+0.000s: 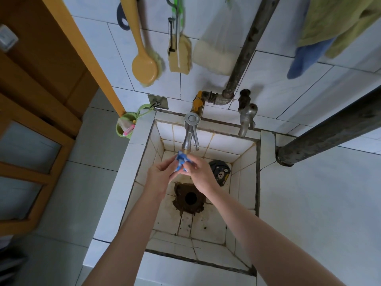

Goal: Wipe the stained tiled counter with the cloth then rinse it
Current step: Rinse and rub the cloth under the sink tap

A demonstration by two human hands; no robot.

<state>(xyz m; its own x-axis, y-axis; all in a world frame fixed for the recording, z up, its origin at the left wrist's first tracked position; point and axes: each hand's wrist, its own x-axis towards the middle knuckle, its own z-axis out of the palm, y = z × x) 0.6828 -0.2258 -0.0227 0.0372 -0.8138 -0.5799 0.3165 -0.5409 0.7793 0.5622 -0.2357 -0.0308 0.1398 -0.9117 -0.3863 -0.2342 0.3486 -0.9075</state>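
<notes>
Rinse stage reached: cloth [181, 163] bunched under tap [189, 134] over sink [248, 183], left hand [159, 176] and right hand [199, 174] both clamped on it; running water unclear; tabletop wiping judged done

Two hands [157, 175] [201, 174], one blue cloth [181, 159], two taps [190, 131] [246, 118], one tiled sink [235, 188], one yellow brush [144, 67]

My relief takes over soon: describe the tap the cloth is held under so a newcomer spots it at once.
Start at the white-tiled sink sunk in the counter. Two taps reach over its back rim; take the left tap, just above the blue cloth. It is shiny chrome with a round cap and thin lever, whereas the right tap is dull, grey and stubby.
</notes>
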